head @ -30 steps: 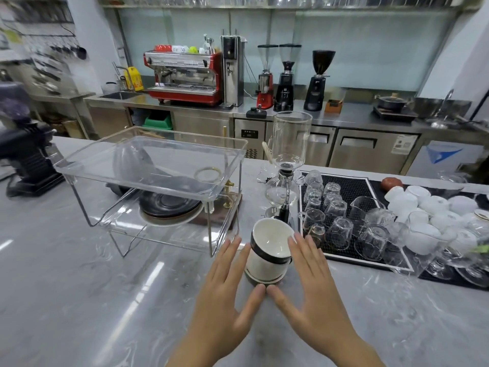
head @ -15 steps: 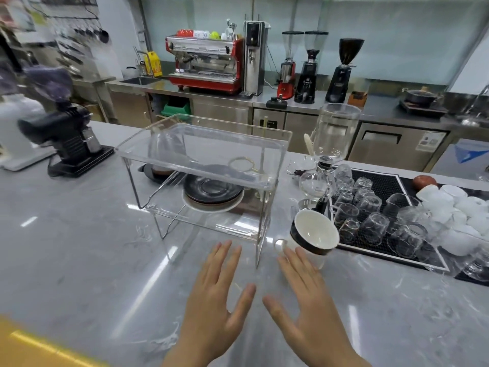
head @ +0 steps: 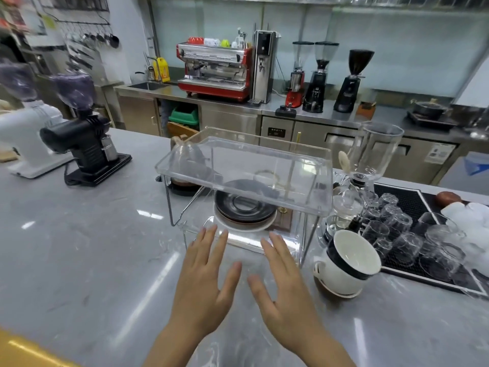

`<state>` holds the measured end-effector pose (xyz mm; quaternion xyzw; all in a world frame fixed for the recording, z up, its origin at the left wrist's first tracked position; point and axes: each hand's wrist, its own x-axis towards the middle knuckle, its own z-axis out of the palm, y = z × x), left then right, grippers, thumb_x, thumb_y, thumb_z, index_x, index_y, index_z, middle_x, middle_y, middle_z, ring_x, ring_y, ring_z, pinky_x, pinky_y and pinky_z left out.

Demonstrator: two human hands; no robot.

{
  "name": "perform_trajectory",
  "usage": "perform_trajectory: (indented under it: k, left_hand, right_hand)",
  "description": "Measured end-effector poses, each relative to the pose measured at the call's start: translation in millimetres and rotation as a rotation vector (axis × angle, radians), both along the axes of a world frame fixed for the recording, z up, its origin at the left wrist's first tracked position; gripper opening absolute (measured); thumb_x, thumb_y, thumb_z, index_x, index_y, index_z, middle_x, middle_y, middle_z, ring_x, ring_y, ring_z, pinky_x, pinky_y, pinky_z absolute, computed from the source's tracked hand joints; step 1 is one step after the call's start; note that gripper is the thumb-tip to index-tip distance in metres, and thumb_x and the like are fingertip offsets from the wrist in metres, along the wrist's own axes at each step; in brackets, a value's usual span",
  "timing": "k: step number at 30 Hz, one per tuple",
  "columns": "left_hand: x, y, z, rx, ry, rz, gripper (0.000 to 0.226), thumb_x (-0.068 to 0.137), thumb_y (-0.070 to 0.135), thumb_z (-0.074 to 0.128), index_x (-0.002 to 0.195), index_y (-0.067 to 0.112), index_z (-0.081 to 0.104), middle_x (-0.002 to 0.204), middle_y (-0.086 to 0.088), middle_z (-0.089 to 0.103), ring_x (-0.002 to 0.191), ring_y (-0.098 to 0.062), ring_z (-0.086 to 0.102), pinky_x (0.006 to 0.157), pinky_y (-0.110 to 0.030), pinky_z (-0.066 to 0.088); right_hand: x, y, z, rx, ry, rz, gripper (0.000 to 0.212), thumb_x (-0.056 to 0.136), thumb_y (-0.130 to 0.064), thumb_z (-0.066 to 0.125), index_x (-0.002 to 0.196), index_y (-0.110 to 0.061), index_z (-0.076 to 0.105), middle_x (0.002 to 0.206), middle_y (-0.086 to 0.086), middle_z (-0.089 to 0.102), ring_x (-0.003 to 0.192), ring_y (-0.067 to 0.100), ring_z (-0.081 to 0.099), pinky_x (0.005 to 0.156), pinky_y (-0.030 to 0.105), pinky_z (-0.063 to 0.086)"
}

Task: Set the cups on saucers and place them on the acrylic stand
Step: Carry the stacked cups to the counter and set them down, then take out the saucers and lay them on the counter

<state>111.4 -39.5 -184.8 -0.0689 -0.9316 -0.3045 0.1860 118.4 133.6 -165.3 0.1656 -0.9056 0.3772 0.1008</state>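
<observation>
Both hands, left (head: 203, 282) and right (head: 285, 284), are hovering flat and released, grasping nothing, just in front of the stand (head: 246, 165). Saucers (head: 244, 207) are lying stacked under its top; stacked cups (head: 346, 263) are sitting tilted right of it.

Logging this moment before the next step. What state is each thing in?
Left hand: open, empty.
Right hand: open, empty.
Cups: stacked, tilted, on a saucer on the counter.
Stand: upright, top tray empty.
Saucers: stacked under the top tray.
Glasses: upside down on the mat.
</observation>
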Motion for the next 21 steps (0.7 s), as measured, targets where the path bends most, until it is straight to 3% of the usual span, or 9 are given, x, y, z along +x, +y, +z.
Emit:
perform_trajectory:
  k: [6,10,13,16,19,21]
  left_hand:
    - [-46,-16,14,0.055,-0.077,-0.029,0.079,0.088,0.073,0.018,0.156,0.033,0.018,0.165,0.017,0.008,0.153,-0.002,-0.004,0.126,-0.033,0.011]
    - [-73,-20,19,0.162,-0.106,-0.023,0.078,0.089,0.071,0.026,0.156,0.031,0.026,0.165,0.013,0.02,0.153,-0.006,0.01,0.125,-0.038,0.021]
    - [-97,-24,20,0.24,-0.105,-0.006,0.063,0.096,0.06,0.036,0.152,0.03,0.037,0.159,0.012,0.035,0.148,-0.005,0.026,0.121,-0.038,0.029]
    - [-115,-25,23,0.289,-0.052,0.019,0.039,0.098,0.038,0.048,0.136,0.028,0.055,0.133,0.012,0.057,0.124,-0.008,0.052,0.105,-0.039,0.047]
    - [-129,-25,25,0.391,-0.084,0.08,0.029,0.097,0.023,0.058,0.126,0.021,0.061,0.111,0.008,0.06,0.105,-0.018,0.063,0.084,-0.03,0.054]
    - [-138,-27,26,0.448,-0.128,0.12,0.026,0.096,0.022,0.059,0.122,0.02,0.063,0.103,0.004,0.064,0.091,-0.015,0.068,0.075,-0.026,0.054]
  right_hand:
    - [-46,-26,10,-0.088,-0.087,-0.145,0.065,0.099,-0.049,0.04,0.156,-0.028,0.014,0.16,-0.023,0.0,0.147,-0.009,-0.008,0.122,0.021,0.004]
    - [-77,-29,12,-0.175,-0.041,-0.194,0.058,0.1,-0.037,0.046,0.153,-0.03,0.024,0.157,-0.022,0.02,0.141,-0.018,0.008,0.117,0.009,0.011]
    - [-97,-28,8,-0.242,-0.097,-0.26,0.056,0.1,-0.035,0.046,0.152,-0.027,0.028,0.159,-0.012,0.027,0.147,0.002,0.021,0.122,0.035,0.025]
    - [-113,-29,9,-0.321,-0.138,-0.305,0.055,0.101,-0.032,0.046,0.152,-0.026,0.028,0.159,-0.011,0.027,0.147,0.006,0.023,0.12,0.042,0.029]
    - [-125,-32,12,-0.4,-0.104,-0.339,0.046,0.1,-0.027,0.048,0.146,-0.027,0.04,0.148,-0.011,0.044,0.138,0.005,0.038,0.116,0.037,0.035]
    - [-132,-34,13,-0.419,-0.13,-0.376,0.045,0.1,-0.026,0.048,0.145,-0.026,0.042,0.145,-0.009,0.046,0.136,0.009,0.042,0.114,0.033,0.036]
